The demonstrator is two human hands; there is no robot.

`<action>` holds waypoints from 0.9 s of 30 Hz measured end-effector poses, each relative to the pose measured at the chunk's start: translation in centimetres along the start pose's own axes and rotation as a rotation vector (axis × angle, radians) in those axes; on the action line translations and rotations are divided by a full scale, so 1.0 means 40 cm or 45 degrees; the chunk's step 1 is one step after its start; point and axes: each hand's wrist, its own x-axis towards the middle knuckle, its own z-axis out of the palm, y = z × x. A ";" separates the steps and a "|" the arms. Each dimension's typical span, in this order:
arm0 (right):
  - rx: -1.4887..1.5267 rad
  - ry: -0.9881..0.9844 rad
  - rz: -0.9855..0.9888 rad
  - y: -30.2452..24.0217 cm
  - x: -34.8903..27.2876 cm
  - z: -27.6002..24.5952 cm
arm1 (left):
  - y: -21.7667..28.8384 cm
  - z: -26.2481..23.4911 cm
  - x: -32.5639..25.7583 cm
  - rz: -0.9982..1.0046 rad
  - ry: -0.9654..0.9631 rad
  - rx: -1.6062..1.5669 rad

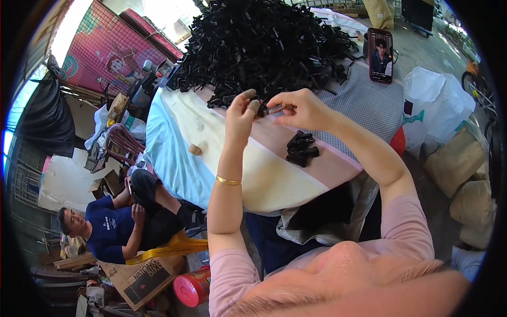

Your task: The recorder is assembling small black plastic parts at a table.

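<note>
1. The table (174, 137), covered in a pale blue, cream and pink cloth, served as the landmark.
2. A large heap of black plastic parts (264, 42) occupied the table's far end.
3. A second person (121, 222) in a dark blue shirt reclined left of the table, low down.
4. A phone (380, 55) stood upright at the table's far right corner.
5. A small pile of black pieces (301, 148) lay on the table's near right part.
6. The left hand (240, 113), fingertips taped, was raised over the table's centre, fingers together against a black piece (261, 112).
7. The right hand (301, 108) pinched a small thin part (277, 110), touching that piece.
</note>
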 end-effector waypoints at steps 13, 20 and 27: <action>0.500 0.137 0.015 0.011 0.003 0.004 | 0.025 0.032 -0.030 -0.197 -0.366 -0.257; 0.338 0.113 0.247 0.026 0.010 0.013 | 0.066 0.047 -0.059 0.013 -0.493 -0.009; 0.577 0.134 0.491 0.028 0.015 -0.003 | 0.051 0.086 -0.076 0.128 -0.276 0.042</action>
